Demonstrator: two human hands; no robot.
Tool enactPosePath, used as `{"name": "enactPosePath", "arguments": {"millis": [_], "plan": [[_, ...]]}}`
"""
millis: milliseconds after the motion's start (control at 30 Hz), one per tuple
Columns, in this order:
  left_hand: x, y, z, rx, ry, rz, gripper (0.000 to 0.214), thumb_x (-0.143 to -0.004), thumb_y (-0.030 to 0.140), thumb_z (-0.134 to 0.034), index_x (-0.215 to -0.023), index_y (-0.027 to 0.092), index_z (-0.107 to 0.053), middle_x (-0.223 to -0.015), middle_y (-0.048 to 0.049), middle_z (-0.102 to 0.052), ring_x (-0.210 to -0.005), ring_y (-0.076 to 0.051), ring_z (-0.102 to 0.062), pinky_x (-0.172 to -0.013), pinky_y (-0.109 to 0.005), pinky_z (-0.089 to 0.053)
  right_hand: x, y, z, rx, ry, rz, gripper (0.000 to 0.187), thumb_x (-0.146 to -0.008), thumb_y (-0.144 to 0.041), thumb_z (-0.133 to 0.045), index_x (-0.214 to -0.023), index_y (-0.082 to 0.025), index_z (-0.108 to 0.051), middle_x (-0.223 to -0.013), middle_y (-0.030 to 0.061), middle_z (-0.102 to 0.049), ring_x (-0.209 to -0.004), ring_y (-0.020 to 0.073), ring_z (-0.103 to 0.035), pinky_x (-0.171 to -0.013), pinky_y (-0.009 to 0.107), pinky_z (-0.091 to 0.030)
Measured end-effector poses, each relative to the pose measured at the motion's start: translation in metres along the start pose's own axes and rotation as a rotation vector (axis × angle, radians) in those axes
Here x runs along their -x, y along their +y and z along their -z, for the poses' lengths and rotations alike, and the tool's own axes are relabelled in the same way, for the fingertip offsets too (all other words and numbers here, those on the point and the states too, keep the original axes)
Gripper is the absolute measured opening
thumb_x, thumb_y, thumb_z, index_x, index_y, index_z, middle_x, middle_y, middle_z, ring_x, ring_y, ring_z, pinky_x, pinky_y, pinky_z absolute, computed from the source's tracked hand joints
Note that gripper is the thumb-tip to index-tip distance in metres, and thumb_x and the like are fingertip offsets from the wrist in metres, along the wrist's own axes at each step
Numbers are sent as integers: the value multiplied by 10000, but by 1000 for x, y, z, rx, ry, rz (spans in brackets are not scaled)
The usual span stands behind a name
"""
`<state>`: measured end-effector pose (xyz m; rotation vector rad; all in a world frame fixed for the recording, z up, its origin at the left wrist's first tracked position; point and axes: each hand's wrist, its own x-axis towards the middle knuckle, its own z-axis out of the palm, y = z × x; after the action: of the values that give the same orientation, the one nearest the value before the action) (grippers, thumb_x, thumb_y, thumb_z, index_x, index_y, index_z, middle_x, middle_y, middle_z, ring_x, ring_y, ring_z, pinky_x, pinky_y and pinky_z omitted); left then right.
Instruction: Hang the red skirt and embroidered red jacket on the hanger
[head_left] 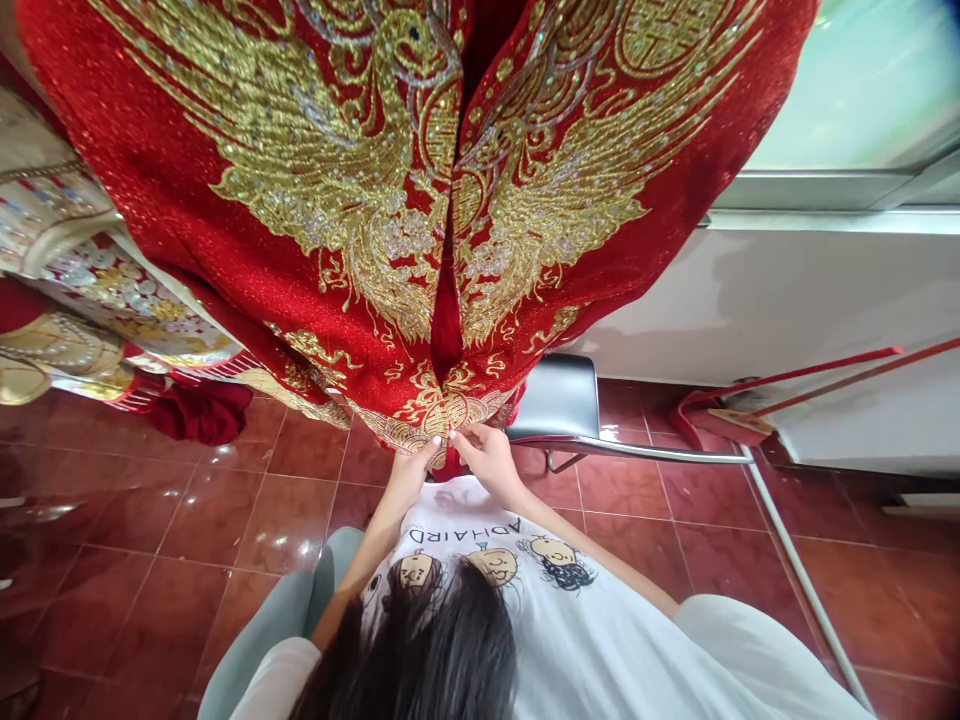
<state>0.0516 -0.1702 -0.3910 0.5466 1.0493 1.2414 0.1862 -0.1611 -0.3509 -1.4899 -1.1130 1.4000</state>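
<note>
A red jacket (622,250) with gold, beaded wing-like embroidery hangs upright in front of me. Its front edges part in a narrow gap higher up and come together near the bottom. My left hand (415,465) pinches the lower hem just left of the front opening, thumb uppermost. On the other side of the opening, my right hand (486,458) grips the matching edge between thumb and fingers. The two thumbs are close together but apart. Any fastener between the fingertips is too small to make out.
A black chair (559,398) with a metal frame stands behind the jacket to the right. Red-handled cleaning tools (731,418) lean by the white wall. Other embroidered garments (142,300) hang at left, a dark red cloth (201,410) reaching the tiled floor (292,520).
</note>
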Motion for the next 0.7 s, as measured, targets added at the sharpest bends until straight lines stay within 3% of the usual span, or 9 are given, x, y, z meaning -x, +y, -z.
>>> {"name": "enactPosePath", "arguments": {"millis": [133, 333, 467, 700], "plan": [[-4, -4, 5, -33, 19, -10, 526, -665, 343, -828, -1143, 190, -670, -1150, -85, -714, -1167, -263, -620, -1102, -433, -394, -5, -7, -2, -245, -48, -213, 335, -574, -441, -715, -566, -171, -517, -417, -57, -436, -383, 42, -297, -403, 205, -175], [-11, -22, 1, 141, 63, 47, 435, -521, 308, -892, -880, 168, -691, -870, -36, -728, -858, -193, -681, -893, -344, -503, -4, -14, -7, -398, -132, -293, 338, -592, -409, -663, -495, -180, -434, -393, -71, -381, -335, 14, -244, -374, 189, -135], [-29, -33, -6, 164, 101, 34, 404, -508, 312, -897, -792, 155, -656, -756, -5, -690, -741, -149, -653, -814, -308, -503, -13, -12, -16, -467, -50, -289, 264, -585, -304, -637, -480, -173, -433, -378, -76, -371, -336, 7, -233, -366, 178, -136], [-57, -37, -14, 159, 217, -88, 519, -471, 335, -913, -888, 172, -650, -887, -34, -713, -873, -187, -668, -867, -346, -501, -30, -12, -28, -562, 175, -344, 236, -623, -221, -615, -499, -180, -418, -367, -86, -346, -330, 13, -239, -347, 170, -180]]}}
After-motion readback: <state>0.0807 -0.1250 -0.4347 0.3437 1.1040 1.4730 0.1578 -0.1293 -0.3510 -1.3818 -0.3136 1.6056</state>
